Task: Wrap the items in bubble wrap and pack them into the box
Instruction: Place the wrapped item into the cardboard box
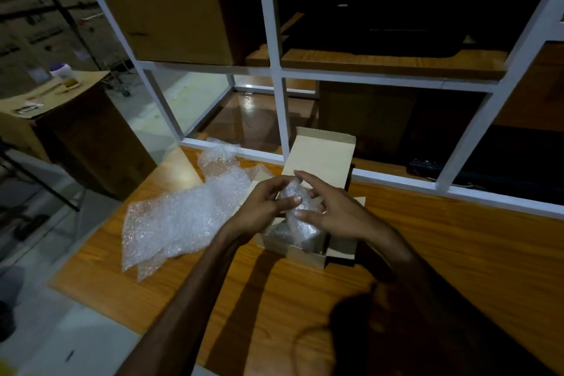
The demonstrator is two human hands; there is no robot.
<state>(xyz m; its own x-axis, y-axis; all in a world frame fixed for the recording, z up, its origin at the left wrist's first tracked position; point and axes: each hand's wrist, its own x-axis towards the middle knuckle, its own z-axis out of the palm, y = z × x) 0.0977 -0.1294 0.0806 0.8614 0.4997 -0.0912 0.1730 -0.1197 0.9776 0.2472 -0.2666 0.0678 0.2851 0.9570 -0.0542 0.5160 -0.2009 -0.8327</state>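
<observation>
A small open cardboard box (306, 256) sits on the wooden table, its lid (320, 156) standing up at the back. Above the box I hold an item rolled in bubble wrap (297, 203). My left hand (264, 206) grips it from the left, thumb across the front. My right hand (332, 207) touches it from the right with fingers spread. Another wrapped bundle (282, 233) lies inside the box under my hands. What the wrap covers cannot be made out.
Loose sheets of bubble wrap (180, 217) lie spread on the table left of the box. A white-framed glass partition (283, 119) rises just behind the box. The table's left edge (100, 235) drops off to the floor. A big cardboard box (76, 137) stands far left.
</observation>
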